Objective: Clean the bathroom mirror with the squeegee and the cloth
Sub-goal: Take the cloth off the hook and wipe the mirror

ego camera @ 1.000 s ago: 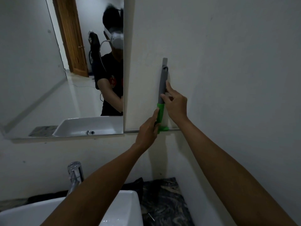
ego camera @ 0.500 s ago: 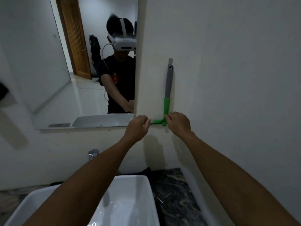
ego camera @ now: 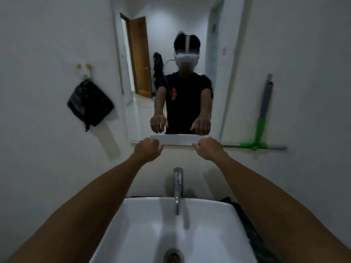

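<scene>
Now our 2 hands, left (ego camera: 148, 149) and right (ego camera: 208, 149), hover loosely curled, holding nothing; the green-and-grey plastic squeegee (ego camera: 263, 118) stands handle-up at 3 o'clock, nearer our right.

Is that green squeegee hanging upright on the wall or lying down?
Upright. The squeegee stands against the wall right of the mirror, grey handle up, green blade end down on the ledge. Neither hand touches it.

Faucet (ego camera: 178, 188) stands below, between both forearms.
</scene>
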